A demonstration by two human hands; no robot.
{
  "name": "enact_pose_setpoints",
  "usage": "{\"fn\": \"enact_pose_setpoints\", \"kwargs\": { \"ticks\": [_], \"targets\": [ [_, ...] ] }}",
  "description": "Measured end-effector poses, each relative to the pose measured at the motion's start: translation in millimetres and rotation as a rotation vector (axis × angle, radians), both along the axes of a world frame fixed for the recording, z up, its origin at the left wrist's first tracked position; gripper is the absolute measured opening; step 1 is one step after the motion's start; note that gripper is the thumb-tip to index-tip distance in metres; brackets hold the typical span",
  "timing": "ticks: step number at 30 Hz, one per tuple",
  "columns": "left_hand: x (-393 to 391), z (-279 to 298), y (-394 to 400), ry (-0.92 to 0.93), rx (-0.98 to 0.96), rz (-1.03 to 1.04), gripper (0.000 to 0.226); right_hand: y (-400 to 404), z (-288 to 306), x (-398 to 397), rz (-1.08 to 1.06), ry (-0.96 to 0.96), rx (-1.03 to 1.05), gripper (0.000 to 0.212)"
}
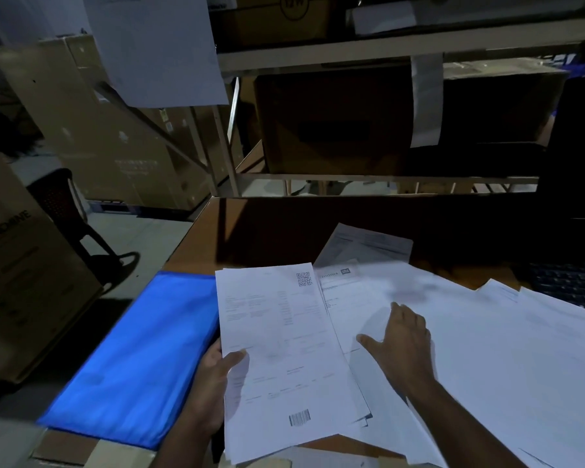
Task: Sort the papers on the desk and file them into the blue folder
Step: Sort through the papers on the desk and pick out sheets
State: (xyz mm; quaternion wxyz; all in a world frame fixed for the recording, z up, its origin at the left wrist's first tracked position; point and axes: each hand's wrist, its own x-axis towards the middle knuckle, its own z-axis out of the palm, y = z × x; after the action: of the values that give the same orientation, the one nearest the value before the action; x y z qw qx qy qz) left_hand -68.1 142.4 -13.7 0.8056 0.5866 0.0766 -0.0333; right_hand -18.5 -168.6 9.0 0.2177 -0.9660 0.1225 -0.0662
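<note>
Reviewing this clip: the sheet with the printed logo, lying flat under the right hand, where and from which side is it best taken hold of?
Probably by its near edge, from the person's side. The logo sheet lies flat on the desk, its left part tucked under the stack held by the left hand, other papers to its right. The right hand rests open on it, so sliding it nearer, then pinching thumb over, fingers under, seems best.

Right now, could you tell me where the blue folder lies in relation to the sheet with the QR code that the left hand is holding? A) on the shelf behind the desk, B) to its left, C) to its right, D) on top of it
B: the blue folder lies flat on the desk, left of the sheet gripped by the left hand.
</note>
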Motion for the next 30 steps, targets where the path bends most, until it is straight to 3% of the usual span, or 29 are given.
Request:
{"fn": "enact_pose_setpoints", "kwargs": {
  "ticks": [4, 7, 10, 15, 20, 23, 26, 28, 30],
  "targets": [
    [-2, 5, -5, 0.007, -0.024, -0.011, 0.043, 2, 4, 4, 0.012, 0.027, 0.076, 0.101],
    [-3, 11, -9, 0.011, -0.015, 0.000, 0.043, 3, 9, 7, -0.053, -0.018, 0.321, 0.090],
    [-3, 12, -9, 0.017, -0.024, -0.004, 0.042, -1, 14, 6, -0.198, -0.075, 0.592, 0.070],
    [-2, 9, -8, 0.031, -0.001, 0.013, 0.045, -6, 34, 3, -0.335, -0.145, 0.928, 0.013],
    [0, 3, -5, 0.040, -0.030, 0.020, 0.045, -10, 51, 4, -0.457, -0.345, 1.340, 0.033],
    [2, 2, -6, 0.043, -0.049, 0.014, 0.046, -6, 51, 4, -0.483, -0.228, 1.609, 0.026],
    [1, 5, -9, 0.057, -0.076, 0.036, 0.045, 12, 52, -3, -0.388, 0.067, 1.468, 0.005],
    [0, 9, -12, 0.076, -0.116, 0.050, 0.042, 19, 51, -4, -0.310, 0.242, 1.373, 0.023],
    [-1, 13, -13, 0.109, -0.156, 0.063, 0.043, 21, 49, -8, -0.167, 0.374, 1.267, 0.015]
  ]
}}
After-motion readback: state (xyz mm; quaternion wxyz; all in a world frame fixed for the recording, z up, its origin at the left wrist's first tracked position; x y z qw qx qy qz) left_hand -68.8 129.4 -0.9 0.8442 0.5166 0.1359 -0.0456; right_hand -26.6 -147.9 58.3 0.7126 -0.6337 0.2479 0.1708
